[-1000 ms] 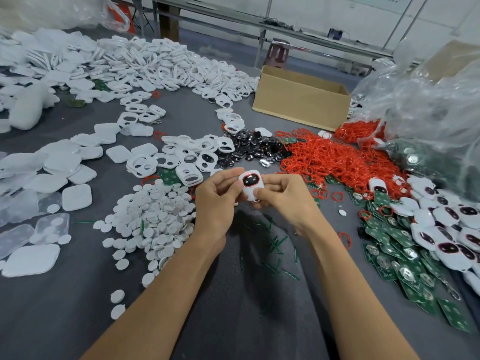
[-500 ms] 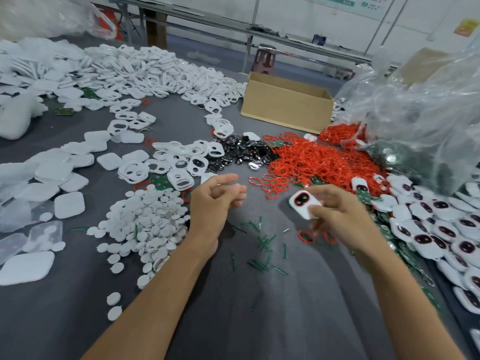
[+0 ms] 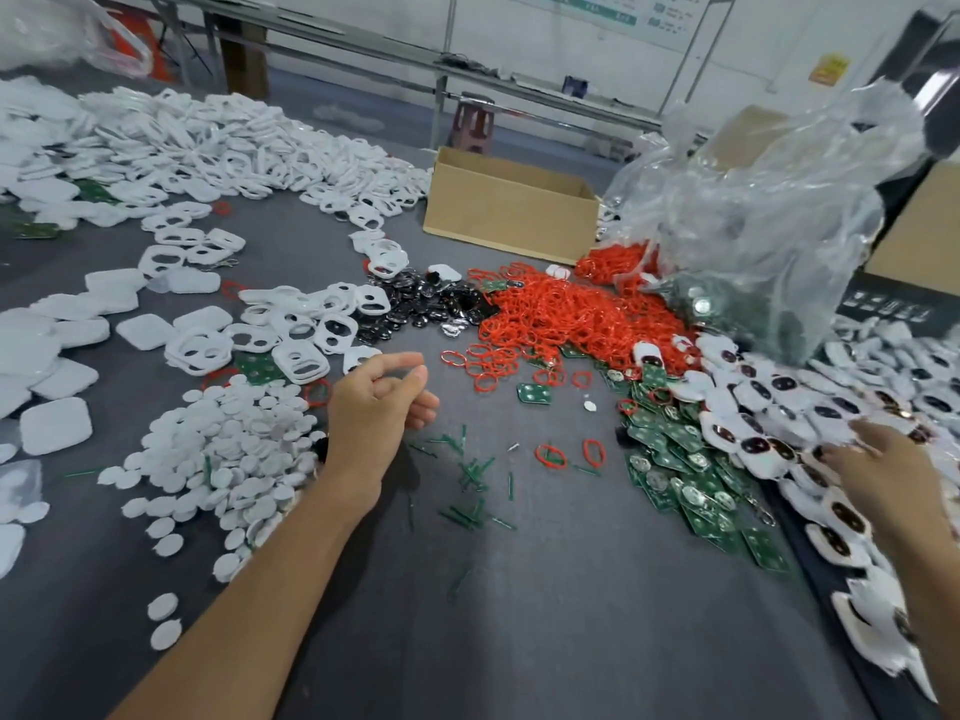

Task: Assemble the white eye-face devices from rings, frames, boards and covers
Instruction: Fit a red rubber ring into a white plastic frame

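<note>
Red rings, white frames, green boards heaped in arc round bench centre, all within reach. Left hand empty, fingers loosely curled, near frames. Right hand over finished devices pile, far right; blurred, cannot tell grasp.

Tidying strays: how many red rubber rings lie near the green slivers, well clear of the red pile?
2. One red rubber ring lies just right of the green slivers; the other sits beside it, nearer the green circuit boards. Others may be hidden.
</note>
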